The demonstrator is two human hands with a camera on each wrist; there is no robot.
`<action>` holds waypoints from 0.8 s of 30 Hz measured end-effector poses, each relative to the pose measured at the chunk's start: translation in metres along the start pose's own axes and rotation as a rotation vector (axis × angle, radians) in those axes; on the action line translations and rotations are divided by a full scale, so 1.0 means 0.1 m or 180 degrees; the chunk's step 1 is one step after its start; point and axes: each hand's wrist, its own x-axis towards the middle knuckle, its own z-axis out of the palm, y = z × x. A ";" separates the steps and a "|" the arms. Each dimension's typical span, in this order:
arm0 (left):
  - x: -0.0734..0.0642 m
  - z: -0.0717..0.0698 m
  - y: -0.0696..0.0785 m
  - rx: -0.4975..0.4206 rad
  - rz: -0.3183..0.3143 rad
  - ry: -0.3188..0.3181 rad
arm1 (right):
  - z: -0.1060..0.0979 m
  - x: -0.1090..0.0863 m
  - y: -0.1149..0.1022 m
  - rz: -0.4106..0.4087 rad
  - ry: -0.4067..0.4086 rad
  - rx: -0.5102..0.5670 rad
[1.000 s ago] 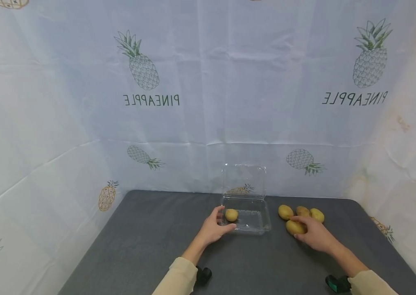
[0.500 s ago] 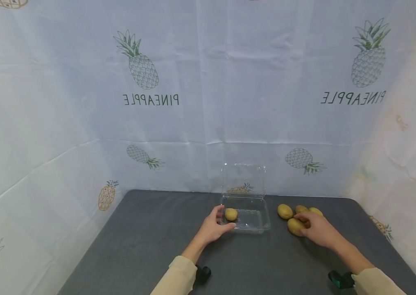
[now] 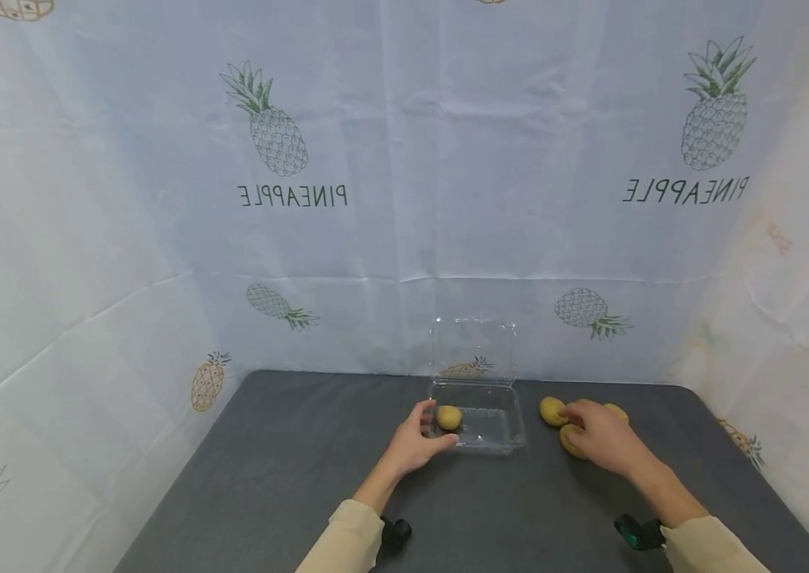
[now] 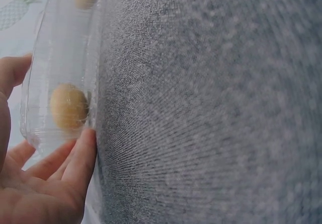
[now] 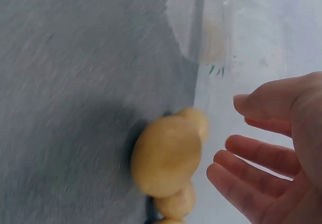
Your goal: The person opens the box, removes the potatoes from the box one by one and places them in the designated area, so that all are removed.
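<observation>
In the head view my left hand (image 3: 412,442) holds the left front corner of a clear plastic clamshell box (image 3: 521,426), thumb along the front and fingers on the left side. One potato (image 3: 450,417) lies inside the box, towards its left; the left wrist view shows that potato (image 4: 69,106) through the wall. My right hand (image 3: 607,439) hovers over a small group of potatoes (image 3: 553,411) to the right of the box, hiding part of them. From the right wrist, its thumb and fingers (image 5: 251,173) are spread apart with nothing between them, beside the nearest potato (image 5: 166,156).
The box's lid (image 3: 474,346) stands upright at the back, close to the pineapple-print curtain (image 3: 404,199). Dark cloth covers the table (image 3: 290,477). A black wrist device (image 3: 396,535) shows by the left sleeve, another (image 3: 637,532) by the right.
My right hand has let go of the front potato, drawn slightly right, then moved up and left over the group. The left hand and box have stayed put.
</observation>
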 end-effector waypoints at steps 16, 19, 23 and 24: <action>0.00 -0.01 0.01 0.0007 -0.0050 -0.0039 | 0.19 0.23 -0.35 -0.0124 0.0286 -0.0112; 0.01 -0.01 0.02 0.0026 -0.0054 -0.0043 | 0.23 0.28 -0.40 -0.0154 0.0304 -0.0040; 0.02 0.00 0.01 0.0036 -0.0061 -0.0044 | 0.27 0.35 -0.46 -0.0200 0.0310 0.0045; 0.02 0.00 0.01 0.0039 -0.0048 -0.0044 | 0.28 0.36 -0.48 -0.0189 0.0296 0.0067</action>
